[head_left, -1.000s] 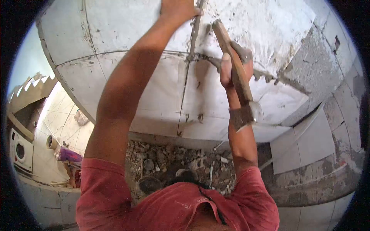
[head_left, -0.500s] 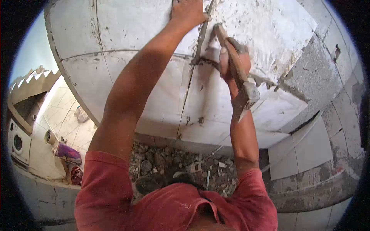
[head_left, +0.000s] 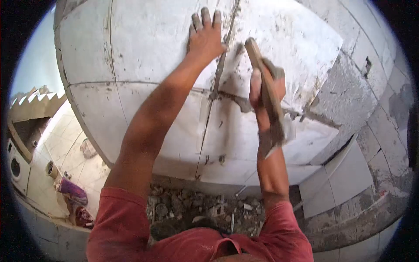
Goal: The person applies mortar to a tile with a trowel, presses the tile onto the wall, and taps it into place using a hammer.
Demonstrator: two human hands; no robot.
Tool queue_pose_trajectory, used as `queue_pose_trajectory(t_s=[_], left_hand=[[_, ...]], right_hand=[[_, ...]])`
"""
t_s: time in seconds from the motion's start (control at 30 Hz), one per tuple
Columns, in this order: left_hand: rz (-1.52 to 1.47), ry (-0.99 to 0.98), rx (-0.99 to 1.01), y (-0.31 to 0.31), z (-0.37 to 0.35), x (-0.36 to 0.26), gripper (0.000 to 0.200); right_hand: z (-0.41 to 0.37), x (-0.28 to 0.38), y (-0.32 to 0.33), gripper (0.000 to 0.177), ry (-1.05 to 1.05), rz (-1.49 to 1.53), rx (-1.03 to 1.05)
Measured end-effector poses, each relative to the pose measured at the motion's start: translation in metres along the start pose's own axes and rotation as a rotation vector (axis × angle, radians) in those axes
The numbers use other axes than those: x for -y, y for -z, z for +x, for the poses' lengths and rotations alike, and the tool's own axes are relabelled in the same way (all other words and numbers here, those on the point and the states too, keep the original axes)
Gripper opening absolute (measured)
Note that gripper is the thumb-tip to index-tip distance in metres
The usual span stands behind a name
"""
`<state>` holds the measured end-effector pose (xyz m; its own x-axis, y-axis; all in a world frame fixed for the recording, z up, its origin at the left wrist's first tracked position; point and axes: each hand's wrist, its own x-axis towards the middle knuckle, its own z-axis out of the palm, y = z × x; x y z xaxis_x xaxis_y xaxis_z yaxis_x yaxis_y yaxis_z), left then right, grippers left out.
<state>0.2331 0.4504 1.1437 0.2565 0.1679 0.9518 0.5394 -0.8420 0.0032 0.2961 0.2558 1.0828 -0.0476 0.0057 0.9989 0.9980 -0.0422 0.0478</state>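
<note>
My left hand (head_left: 206, 39) lies flat on a large whitish wall tile (head_left: 152, 39), fingers stretched upward and the thumb at the joint. My right hand (head_left: 277, 85) is wrapped round the wooden handle of a hammer (head_left: 267, 83). The butt of the handle points up at the tile (head_left: 292, 39) right of the joint, while the metal head, with a pointed blade, hangs over my right forearm. Grey mortar (head_left: 218, 74) fills the joint between these tiles, and mortar smears mark their faces.
Rubble (head_left: 196, 203) covers the ground below the tiled wall. Loose tiles (head_left: 338, 179) lean at the lower right beside rough bare mortar (head_left: 347, 91). At the far left are a washing machine (head_left: 18, 165), a purple bag (head_left: 72, 191) and a bucket (head_left: 52, 169).
My view has tilted up slightly, so the wall sits lower. My left hand's fingers now show fully, spread on the tile. The hammer's butt has come away from the joint area, its head blurred.
</note>
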Motion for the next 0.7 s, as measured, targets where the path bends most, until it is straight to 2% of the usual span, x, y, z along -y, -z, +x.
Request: queue_pose_trajectory(t_s=[0.03, 0.07, 0.13, 0.2, 0.23, 0.27, 0.33, 0.4, 0.47, 0.53, 0.57, 0.67, 0.7], left_hand=[[0.041, 0.022, 0.057, 0.007, 0.000, -0.003, 0.113], [0.042, 0.019, 0.042, 0.009, 0.002, -0.002, 0.113], [0.008, 0.022, 0.053, 0.007, -0.001, -0.003, 0.114], [0.056, 0.049, 0.064, 0.015, 0.004, -0.007, 0.116], [0.042, 0.054, 0.089, 0.015, 0.001, -0.007, 0.117], [0.027, 0.058, 0.124, 0.015, 0.000, -0.007, 0.118], [0.021, 0.050, 0.126, 0.014, -0.008, -0.008, 0.118], [0.026, 0.068, 0.177, 0.020, 0.002, -0.009, 0.117], [0.006, 0.074, 0.196, 0.018, 0.002, -0.007, 0.116], [-0.036, 0.047, 0.111, 0.014, -0.001, -0.006, 0.115], [-0.039, 0.051, 0.121, 0.015, -0.001, -0.006, 0.114], [0.008, 0.062, 0.131, 0.013, 0.001, -0.007, 0.113], [0.001, 0.062, 0.162, 0.010, -0.005, -0.007, 0.113]], right_hand=[[0.002, 0.001, -0.001, 0.030, 0.119, -0.013, -0.031], [0.006, 0.008, 0.005, 0.028, -0.202, 0.105, 0.215], [-0.007, 0.003, 0.003, 0.029, -0.080, -0.041, 0.203], [-0.014, 0.003, 0.008, 0.033, 0.084, 0.024, 0.007], [-0.020, 0.002, 0.010, 0.037, -0.003, -0.051, 0.090], [-0.019, -0.002, 0.008, 0.037, 0.005, -0.045, 0.086], [-0.026, -0.006, 0.009, 0.038, 0.018, -0.063, 0.236], [-0.036, -0.007, 0.010, 0.039, 0.091, 0.097, -0.014], [-0.044, -0.011, 0.011, 0.038, 0.123, 0.032, 0.061], [-0.049, -0.006, 0.017, 0.038, -0.048, -0.038, 0.254], [-0.053, -0.005, 0.017, 0.037, -0.097, 0.077, 0.156], [-0.060, -0.006, 0.015, 0.037, -0.018, 0.130, 0.009], [-0.060, -0.011, 0.015, 0.036, -0.143, -0.103, 0.296]])
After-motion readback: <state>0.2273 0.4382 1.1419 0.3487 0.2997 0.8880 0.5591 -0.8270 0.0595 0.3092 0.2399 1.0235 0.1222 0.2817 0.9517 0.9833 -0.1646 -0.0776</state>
